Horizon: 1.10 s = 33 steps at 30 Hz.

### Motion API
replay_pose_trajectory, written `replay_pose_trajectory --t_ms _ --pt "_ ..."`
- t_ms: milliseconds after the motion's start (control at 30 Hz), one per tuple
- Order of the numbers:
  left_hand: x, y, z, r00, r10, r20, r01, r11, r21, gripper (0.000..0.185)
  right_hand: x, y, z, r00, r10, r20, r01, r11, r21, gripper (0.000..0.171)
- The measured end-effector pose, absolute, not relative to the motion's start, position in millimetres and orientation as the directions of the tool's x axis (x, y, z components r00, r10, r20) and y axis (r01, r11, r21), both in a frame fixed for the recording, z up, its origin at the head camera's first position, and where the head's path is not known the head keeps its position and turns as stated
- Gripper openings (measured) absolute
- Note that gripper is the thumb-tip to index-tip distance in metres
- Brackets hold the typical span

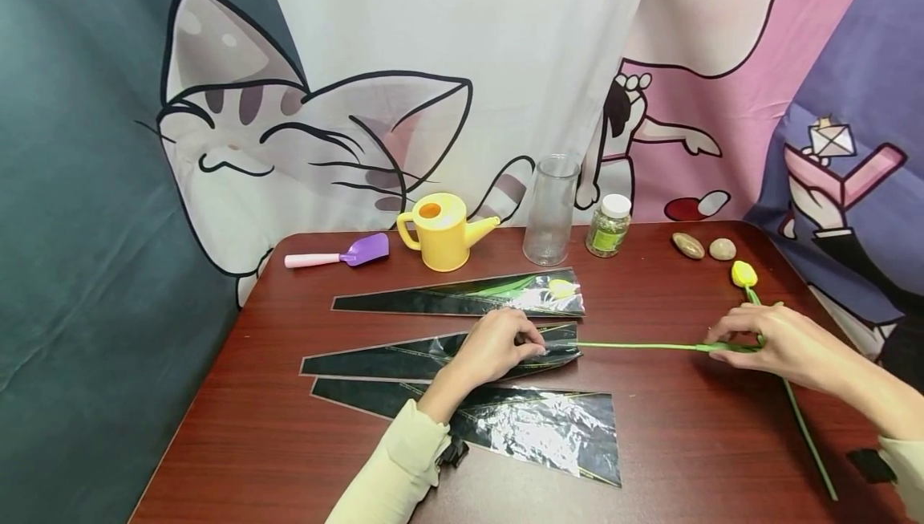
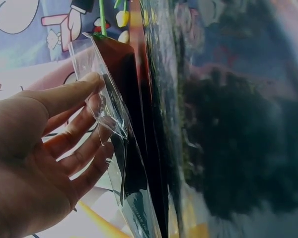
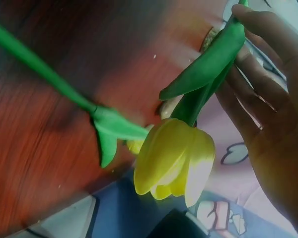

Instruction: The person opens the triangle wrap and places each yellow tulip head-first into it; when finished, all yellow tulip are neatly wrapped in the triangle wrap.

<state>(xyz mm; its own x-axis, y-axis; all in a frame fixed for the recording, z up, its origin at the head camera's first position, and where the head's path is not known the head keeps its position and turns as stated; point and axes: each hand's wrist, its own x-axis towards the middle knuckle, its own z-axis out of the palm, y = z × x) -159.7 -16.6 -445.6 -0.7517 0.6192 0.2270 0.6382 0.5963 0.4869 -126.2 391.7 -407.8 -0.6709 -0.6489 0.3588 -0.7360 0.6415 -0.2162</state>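
My left hand (image 1: 498,343) pinches the wide end of a flower wrapping sleeve (image 1: 404,362), clear film over black. In the left wrist view, thumb and fingertips hold the clear film (image 2: 107,99) lifted away from the dark side. My right hand (image 1: 772,339) pinches an artificial yellow tulip (image 3: 174,158) by its green stem just below the leaves. That stem (image 1: 635,346) points left, its tip right at the sleeve's mouth. A second yellow tulip (image 1: 743,274) lies on the table beneath my right hand, its stem running toward the near right.
Behind lies a sleeve (image 1: 404,301) with a tulip (image 1: 561,289) inside; nearer me lies another sleeve (image 1: 534,428). Along the back stand a purple scoop (image 1: 366,249), yellow watering can (image 1: 443,239), glass vase (image 1: 550,211), lidded jar (image 1: 608,227) and two stones (image 1: 688,245).
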Motion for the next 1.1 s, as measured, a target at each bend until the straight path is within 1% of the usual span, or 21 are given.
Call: replay_pose_trajectory --t_ms 267,433,600,700,833,1100 --pt "-160.7 -16.2 -443.8 -0.741 0.621 0.254 0.655 0.587 0.475 0.005 -142.2 355.7 -410.9 -0.668 -0.667 0.331 -0.743 0.622 -0.247 0.037" --pt "-161.0 -15.3 -443.8 -0.738 0.623 0.258 0.659 0.587 0.47 0.004 -152.0 324.9 -415.8 -0.679 -0.672 0.294 -0.734 0.626 -0.264 0.028" --pt "-160.2 -15.3 -442.1 -0.741 0.622 0.251 0.655 0.589 0.473 0.005 -159.6 292.5 -422.5 -0.683 -0.679 0.27 -0.729 0.61 -0.31 0.021" --pt "-159.5 -15.0 -441.4 -0.738 0.623 0.258 0.659 0.587 0.469 0.005 -161.8 278.8 -427.5 -0.695 -0.679 0.236 -0.713 0.608 -0.349 0.018" --pt "-159.0 -14.7 -442.4 -0.734 0.626 0.265 0.667 0.587 0.459 0.006 -162.3 271.3 -435.8 -0.708 -0.679 0.193 -0.691 0.609 -0.39 0.017" --pt "-158.5 -15.5 -445.5 -0.74 0.627 0.242 0.655 0.593 0.468 0.004 -160.8 270.2 -443.4 -0.694 -0.687 0.215 -0.704 0.586 -0.401 0.018"
